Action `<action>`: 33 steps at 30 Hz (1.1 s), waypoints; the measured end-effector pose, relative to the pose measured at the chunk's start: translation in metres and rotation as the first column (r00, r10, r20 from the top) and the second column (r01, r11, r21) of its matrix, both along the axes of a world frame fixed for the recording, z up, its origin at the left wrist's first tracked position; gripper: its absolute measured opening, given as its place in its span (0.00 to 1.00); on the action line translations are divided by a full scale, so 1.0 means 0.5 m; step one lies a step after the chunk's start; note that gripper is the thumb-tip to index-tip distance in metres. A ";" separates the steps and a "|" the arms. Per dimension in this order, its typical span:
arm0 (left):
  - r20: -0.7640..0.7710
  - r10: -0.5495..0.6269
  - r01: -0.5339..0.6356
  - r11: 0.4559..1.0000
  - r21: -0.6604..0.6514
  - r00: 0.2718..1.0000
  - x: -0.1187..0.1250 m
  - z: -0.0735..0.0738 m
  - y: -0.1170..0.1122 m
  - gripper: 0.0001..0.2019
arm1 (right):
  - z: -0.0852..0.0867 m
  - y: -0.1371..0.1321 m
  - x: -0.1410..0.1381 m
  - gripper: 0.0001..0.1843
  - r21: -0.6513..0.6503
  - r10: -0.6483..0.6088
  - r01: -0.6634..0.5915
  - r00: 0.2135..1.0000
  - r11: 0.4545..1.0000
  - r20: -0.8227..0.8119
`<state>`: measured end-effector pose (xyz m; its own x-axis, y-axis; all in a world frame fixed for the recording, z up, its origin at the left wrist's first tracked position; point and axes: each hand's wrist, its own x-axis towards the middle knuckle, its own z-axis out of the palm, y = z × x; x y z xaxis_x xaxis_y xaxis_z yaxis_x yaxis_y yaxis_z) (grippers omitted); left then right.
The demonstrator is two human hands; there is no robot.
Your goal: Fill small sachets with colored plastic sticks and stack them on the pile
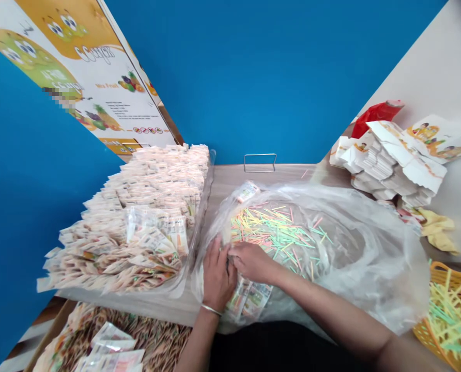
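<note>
Left hand (217,276) and right hand (251,261) meet. Fingers (215,248) bunched together, tip to tip; what they pinch is hidden. Packets (249,299) lie under the right wrist, on a clear bag (370,258). Loose sticks (277,232) at 1 o'clock, many still in the bag. Large stack (145,222) of packets at 10 o'clock on the bench (230,178). Basket (442,268) with more sticks at 4; cartons (393,160) at 2.

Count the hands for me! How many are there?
2. The left hand, with a bangle, lies on the near edge of the clear bag; the right hand touches it, just beside the coloured sticks inside the bag. No other hands show.
</note>
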<state>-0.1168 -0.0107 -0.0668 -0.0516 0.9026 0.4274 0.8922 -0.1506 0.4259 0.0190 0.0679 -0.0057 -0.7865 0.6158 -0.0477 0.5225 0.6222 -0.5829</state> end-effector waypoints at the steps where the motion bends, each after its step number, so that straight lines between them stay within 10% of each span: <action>1: 0.012 0.038 -0.038 0.999 -0.003 0.999 0.001 -0.002 0.002 0.18 | 0.005 0.012 0.007 0.13 -0.010 0.022 -0.022 1.000 1.000 0.017; 6: 0.136 0.197 -0.199 0.980 0.002 0.971 0.005 -0.011 0.003 0.09 | 0.002 0.106 0.000 0.10 0.226 -0.096 0.075 0.992 0.971 0.085; 12: 0.211 0.136 -0.159 0.982 0.099 0.968 -0.015 -0.015 -0.011 0.07 | -0.047 0.134 -0.063 0.10 0.269 0.083 -0.095 0.995 0.958 0.054; 23: 0.170 0.134 -0.144 0.988 0.049 0.976 -0.010 -0.012 0.006 0.07 | -0.087 0.111 0.160 0.17 0.302 -0.032 0.026 0.999 0.953 0.015; 33: 0.048 0.028 -0.028 1.000 -0.005 0.998 -0.005 -0.014 0.069 0.10 | -0.009 0.087 0.236 0.10 0.284 -0.333 0.331 0.942 0.900 -0.044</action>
